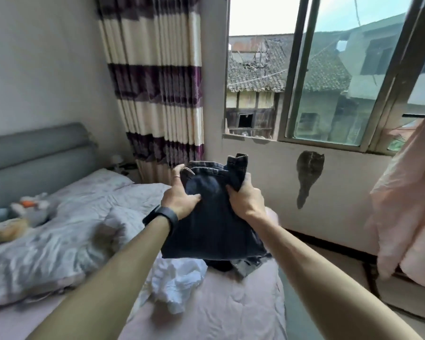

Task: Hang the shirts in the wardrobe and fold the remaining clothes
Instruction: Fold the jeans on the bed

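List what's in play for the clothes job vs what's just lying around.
Job: dark jeans, gripped by left hand and right hand; crumpled white garment on the bed.
Lying about: grey quilt, stuffed toys, striped curtain.

We count two hands, the left hand and the right hand, with one dark denim garment between them. On the one bed we count one crumpled white garment, one grey quilt and one pillow near the headboard edge. We also count one black wristband, one ring, one striped curtain and one pink cloth. The soft toys are too blurred to count.
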Demonstrator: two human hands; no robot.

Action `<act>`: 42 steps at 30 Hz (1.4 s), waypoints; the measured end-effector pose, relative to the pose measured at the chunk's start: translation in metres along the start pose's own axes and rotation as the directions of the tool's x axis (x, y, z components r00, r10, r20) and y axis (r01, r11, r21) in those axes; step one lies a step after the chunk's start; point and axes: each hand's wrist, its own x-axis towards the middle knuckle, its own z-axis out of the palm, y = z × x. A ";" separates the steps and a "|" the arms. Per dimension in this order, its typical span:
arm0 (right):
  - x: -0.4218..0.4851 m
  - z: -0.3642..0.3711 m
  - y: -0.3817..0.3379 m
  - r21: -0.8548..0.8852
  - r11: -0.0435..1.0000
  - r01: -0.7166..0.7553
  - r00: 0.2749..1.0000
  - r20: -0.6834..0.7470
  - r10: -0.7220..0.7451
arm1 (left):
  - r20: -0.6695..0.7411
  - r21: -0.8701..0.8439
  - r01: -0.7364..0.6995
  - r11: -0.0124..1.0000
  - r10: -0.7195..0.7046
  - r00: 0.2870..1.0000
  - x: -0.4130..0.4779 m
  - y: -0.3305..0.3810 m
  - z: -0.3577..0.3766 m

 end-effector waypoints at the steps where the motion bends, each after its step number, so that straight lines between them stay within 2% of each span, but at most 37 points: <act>1: -0.005 0.014 -0.010 -0.063 0.996 0.061 0.998 -0.001 -0.061 | -0.044 0.049 0.030 0.998 -0.027 0.999 -0.004 -0.006 -0.008; 5: -0.045 0.103 -0.084 -0.148 0.938 0.313 0.950 0.068 -0.306 | -0.242 0.155 0.188 0.970 -0.147 0.959 -0.031 -0.074 -0.089; 8: -0.092 0.176 -0.139 -0.071 0.876 0.477 0.874 0.139 -0.465 | -0.371 0.230 0.316 0.921 -0.217 0.903 -0.066 -0.133 -0.158; 10: -0.117 0.210 -0.158 -0.056 0.844 0.533 0.838 0.169 -0.518 | -0.415 0.283 0.386 0.878 -0.250 0.874 -0.089 -0.159 -0.183; 13: -0.179 0.268 -0.199 -0.025 0.784 0.620 0.759 0.271 -0.592 | -0.530 0.313 0.527 0.790 -0.315 0.787 -0.138 -0.216 -0.234; 16: -0.239 0.312 -0.228 0.037 0.721 0.692 0.655 0.386 -0.649 | -0.632 0.262 0.631 0.730 -0.365 0.684 -0.191 -0.265 -0.274; 20: -0.317 0.357 -0.248 0.262 0.642 0.721 0.475 0.488 -0.732 | -0.735 0.199 0.712 0.674 -0.378 0.563 -0.265 -0.311 -0.314; 23: -0.371 0.380 -0.254 0.385 0.588 0.711 0.331 0.555 -0.763 | -0.771 0.142 0.802 0.580 -0.443 0.457 -0.319 -0.328 -0.333; 25: -0.397 0.393 -0.259 0.405 0.545 0.735 0.252 0.582 -0.773 | -0.791 0.113 0.857 0.503 -0.477 0.384 -0.345 -0.328 -0.341; 26: -0.420 0.399 -0.264 0.410 0.508 0.757 0.187 0.610 -0.771 | -0.810 0.070 0.892 0.447 -0.496 0.312 -0.367 -0.331 -0.346; 30: -0.478 0.395 -0.284 0.441 0.359 0.823 -0.022 0.656 -0.755 | -0.846 -0.062 0.942 0.328 -0.518 0.125 -0.424 -0.330 -0.357; 34: -0.526 0.385 -0.315 0.549 0.277 0.788 -0.158 0.616 -0.772 | -0.883 -0.122 0.966 0.227 -0.470 -0.001 -0.470 -0.312 -0.385; 35: -0.546 0.381 -0.327 0.599 0.244 0.763 -0.209 0.586 -0.783 | -0.902 -0.142 0.970 0.196 -0.430 -0.045 -0.487 -0.304 -0.395; 36: -0.552 0.378 -0.333 0.621 0.231 0.749 -0.222 0.564 -0.795 | -0.911 -0.136 0.974 0.181 -0.410 -0.051 -0.493 -0.300 -0.403; 40: -0.610 0.358 -0.385 0.754 0.088 0.651 -0.368 0.415 -0.832 | -0.951 -0.210 0.973 0.091 -0.248 -0.182 -0.548 -0.275 -0.446; 42: -0.634 0.344 -0.413 0.799 0.038 0.600 -0.403 0.343 -0.848 | -0.958 -0.245 0.967 0.073 -0.173 -0.230 -0.571 -0.262 -0.472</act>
